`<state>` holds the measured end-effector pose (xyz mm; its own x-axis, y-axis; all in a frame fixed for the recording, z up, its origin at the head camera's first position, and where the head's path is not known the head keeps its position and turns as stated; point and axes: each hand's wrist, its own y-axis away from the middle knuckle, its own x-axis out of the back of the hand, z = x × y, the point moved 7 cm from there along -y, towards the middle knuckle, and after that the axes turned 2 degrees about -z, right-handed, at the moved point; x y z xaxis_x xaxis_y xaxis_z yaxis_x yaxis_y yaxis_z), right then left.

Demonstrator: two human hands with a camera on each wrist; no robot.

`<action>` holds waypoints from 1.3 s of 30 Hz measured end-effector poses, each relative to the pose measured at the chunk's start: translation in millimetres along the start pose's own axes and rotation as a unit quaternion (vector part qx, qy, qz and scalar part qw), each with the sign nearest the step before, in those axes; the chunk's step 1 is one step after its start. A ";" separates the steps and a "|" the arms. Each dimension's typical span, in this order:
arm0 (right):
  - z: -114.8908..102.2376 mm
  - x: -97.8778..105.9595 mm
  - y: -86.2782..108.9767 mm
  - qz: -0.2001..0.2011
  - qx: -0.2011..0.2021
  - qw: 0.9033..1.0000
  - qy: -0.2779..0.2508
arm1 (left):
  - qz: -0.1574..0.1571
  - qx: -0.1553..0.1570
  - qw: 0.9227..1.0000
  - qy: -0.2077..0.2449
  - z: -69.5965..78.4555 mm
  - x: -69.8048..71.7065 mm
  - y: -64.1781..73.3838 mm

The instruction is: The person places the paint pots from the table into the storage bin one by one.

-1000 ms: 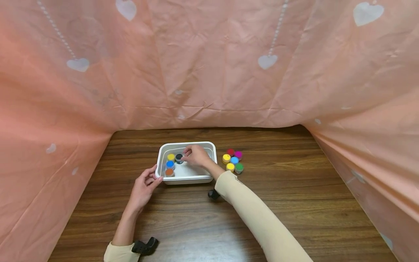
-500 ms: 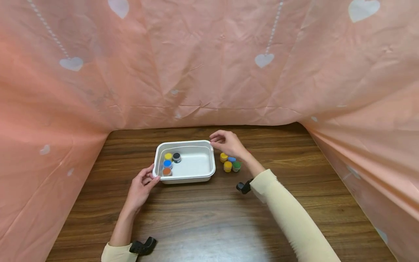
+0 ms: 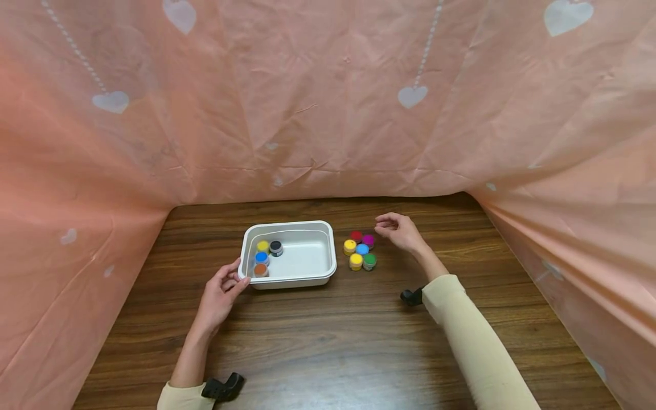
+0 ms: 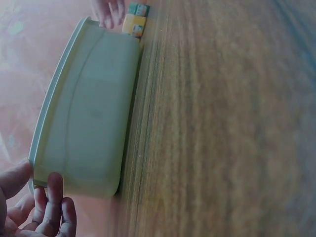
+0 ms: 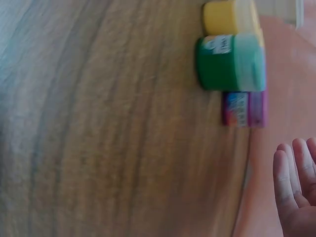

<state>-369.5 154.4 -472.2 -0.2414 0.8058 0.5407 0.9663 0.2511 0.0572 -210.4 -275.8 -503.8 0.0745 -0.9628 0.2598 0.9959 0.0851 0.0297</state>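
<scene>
My left hand [image 3: 219, 296] pinches the near left corner of a white plastic tray [image 3: 292, 280], thumb at the rim and fingers against the wall, as the left wrist view shows. Inside the tray, on the left, stand small paint jars: a yellow one [image 3: 263, 246], a blue one [image 3: 262, 258], an orange one [image 3: 261, 270] and a black one [image 3: 275, 247]. My right hand [image 3: 405, 232] hovers with nothing in it, fingers loosely extended, just right of a cluster of paint jars. The nearest are a magenta jar [image 3: 368, 241] and a green jar [image 5: 217, 63].
The cluster right of the tray also has a red jar [image 3: 356, 236], a light blue jar [image 3: 362, 249] and two yellow jars, one nearer the front [image 3: 356, 261]. Pink cloth [image 3: 328, 114] with white hearts encloses the wooden table [image 3: 318, 341] at the back and both sides.
My right hand has left the tray, where it was beside the black jar, and moved right past the jar cluster. My left hand has kept its grip on the tray corner.
</scene>
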 end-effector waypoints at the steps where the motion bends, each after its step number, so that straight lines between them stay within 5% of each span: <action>1: 2.5 -1.1 -0.1 -0.004 -0.001 1.000 -0.003 | 0.000 0.000 1.000 0.001 0.1 -0.2 0.1; 18: 29.7 -25.2 -2.2 -0.069 -0.047 0.992 -0.095 | -0.003 0.005 1.000 0.001 1.9 0.1 0.9; 39: 34.9 -33.7 -4.9 -0.081 -0.046 0.995 -0.040 | -0.004 0.010 1.000 -0.001 0.3 0.7 0.5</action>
<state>-369.2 144.8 -520.0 -0.3982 0.7999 0.4489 0.9170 0.3345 0.2175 -209.8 -276.4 -503.4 0.0670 -0.9627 0.2623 0.9952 0.0831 0.0511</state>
